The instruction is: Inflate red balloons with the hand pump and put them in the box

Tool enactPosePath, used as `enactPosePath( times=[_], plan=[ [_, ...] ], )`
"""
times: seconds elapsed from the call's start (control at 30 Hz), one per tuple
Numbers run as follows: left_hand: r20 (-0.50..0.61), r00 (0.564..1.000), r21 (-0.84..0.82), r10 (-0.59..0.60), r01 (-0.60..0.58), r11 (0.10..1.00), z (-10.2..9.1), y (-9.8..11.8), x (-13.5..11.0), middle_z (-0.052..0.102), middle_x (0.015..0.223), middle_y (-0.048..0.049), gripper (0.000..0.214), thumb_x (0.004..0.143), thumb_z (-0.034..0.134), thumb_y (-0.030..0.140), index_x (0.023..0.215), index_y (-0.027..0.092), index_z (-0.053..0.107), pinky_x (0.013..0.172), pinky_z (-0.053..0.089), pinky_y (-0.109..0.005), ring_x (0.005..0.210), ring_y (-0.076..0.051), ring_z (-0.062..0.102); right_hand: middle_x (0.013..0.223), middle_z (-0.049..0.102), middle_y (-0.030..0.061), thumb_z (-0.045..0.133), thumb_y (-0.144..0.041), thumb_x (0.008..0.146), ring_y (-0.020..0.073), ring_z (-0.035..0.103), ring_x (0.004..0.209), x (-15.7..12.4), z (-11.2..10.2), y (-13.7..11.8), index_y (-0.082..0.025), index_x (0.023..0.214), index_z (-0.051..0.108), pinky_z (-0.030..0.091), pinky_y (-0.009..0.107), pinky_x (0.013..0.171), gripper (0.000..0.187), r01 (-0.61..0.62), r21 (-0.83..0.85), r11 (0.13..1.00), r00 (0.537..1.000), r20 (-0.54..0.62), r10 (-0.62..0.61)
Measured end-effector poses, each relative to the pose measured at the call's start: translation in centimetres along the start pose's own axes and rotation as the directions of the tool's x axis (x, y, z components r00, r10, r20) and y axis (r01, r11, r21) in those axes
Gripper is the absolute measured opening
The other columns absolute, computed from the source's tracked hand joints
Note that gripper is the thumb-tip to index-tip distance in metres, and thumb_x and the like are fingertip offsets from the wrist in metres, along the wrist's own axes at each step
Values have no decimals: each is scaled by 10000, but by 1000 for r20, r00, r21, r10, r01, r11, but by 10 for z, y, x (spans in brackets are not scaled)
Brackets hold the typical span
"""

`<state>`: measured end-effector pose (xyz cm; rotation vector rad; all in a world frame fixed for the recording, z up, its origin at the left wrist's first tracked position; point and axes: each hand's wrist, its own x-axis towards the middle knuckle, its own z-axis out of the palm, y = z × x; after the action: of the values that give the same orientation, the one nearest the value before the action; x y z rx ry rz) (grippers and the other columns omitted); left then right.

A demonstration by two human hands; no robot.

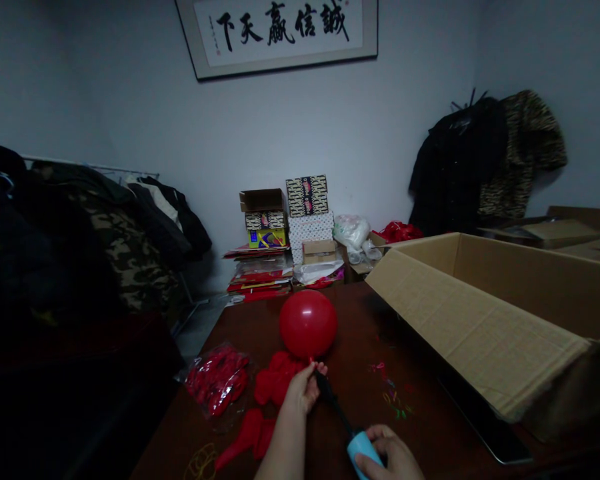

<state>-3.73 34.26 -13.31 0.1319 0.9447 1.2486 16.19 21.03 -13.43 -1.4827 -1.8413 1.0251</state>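
An inflated red balloon (pixel 308 323) stands above the table, and its neck is pinched in the fingers of my left hand (pixel 306 388). Beside those fingers is the black nozzle end of a balloon pump (pixel 363 453); whether the neck is around the nozzle I cannot tell. The pump's light blue body is gripped by my right hand (pixel 393 455) near the lower edge of the view. Flat red balloons (pixel 275 377) lie just left of my left hand. Further left is a clear plastic bag of red balloons (pixel 219 379).
A large open cardboard box (pixel 475 320) covers the table's right side, with a dark flat device (pixel 485 420) below its edge. Small coloured bands (pixel 393 400) and yellow rubber bands (pixel 201 461) lie on the brown table (pixel 350 313). Stacked boxes (pixel 310 230) stand behind.
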Motion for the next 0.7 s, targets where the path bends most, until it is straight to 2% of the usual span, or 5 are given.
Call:
enactPosePath(
  times=[0.13, 0.23, 0.33, 0.47, 0.7],
  plan=[
    [-10, 998, -186, -55, 52, 981, -1, -22, 8, 681, 879, -42, 77, 851, 543, 197, 779, 182, 565, 845, 445, -414, 889, -207, 665, 1058, 632, 123, 520, -473, 739, 226, 592, 989, 3, 5, 10, -149, 663, 664, 424, 271, 856, 363, -63, -39, 997, 996, 61, 65],
    [-24, 998, -224, -63, 56, 973, 4, -30, 8, 671, 889, -23, 112, 872, 510, 236, 772, 193, 536, 846, 431, -417, 881, -199, 661, 1070, 624, 128, 531, -458, 726, 232, 583, 1007, 4, 9, 10, -151, 648, 658, 420, 271, 863, 341, -72, -74, 995, 997, 22, 74],
    [-41, 999, -210, 5, -14, 978, 15, -37, 6, 637, 773, -10, 116, 864, 522, 261, 769, 194, 512, 695, 461, -323, 681, -156, 646, 1101, 607, 142, 533, -462, 725, 251, 554, 1059, 8, 11, 1, -144, 678, 663, 392, 297, 925, 347, -77, -126, 989, 996, -54, 71],
    [-27, 987, -120, 158, -160, 980, 24, -40, 5, 502, 586, 48, 147, 855, 536, 283, 754, 192, 478, 433, 313, -193, 400, -68, 439, 1079, 609, 142, 498, -458, 753, 240, 559, 1040, 17, 15, -13, -136, 717, 667, 387, 302, 938, 366, -63, -155, 986, 991, -123, 44],
    [-16, 967, -64, 254, -254, 965, 23, -12, 14, 402, 537, 76, 176, 884, 473, 261, 728, 196, 423, 376, 263, -175, 356, -51, 358, 1058, 681, 67, 509, -287, 708, 253, 537, 1145, 16, 33, 13, -203, 775, 689, 359, 341, 1008, 210, -71, -302, 951, 988, -152, 25]
  ],
)
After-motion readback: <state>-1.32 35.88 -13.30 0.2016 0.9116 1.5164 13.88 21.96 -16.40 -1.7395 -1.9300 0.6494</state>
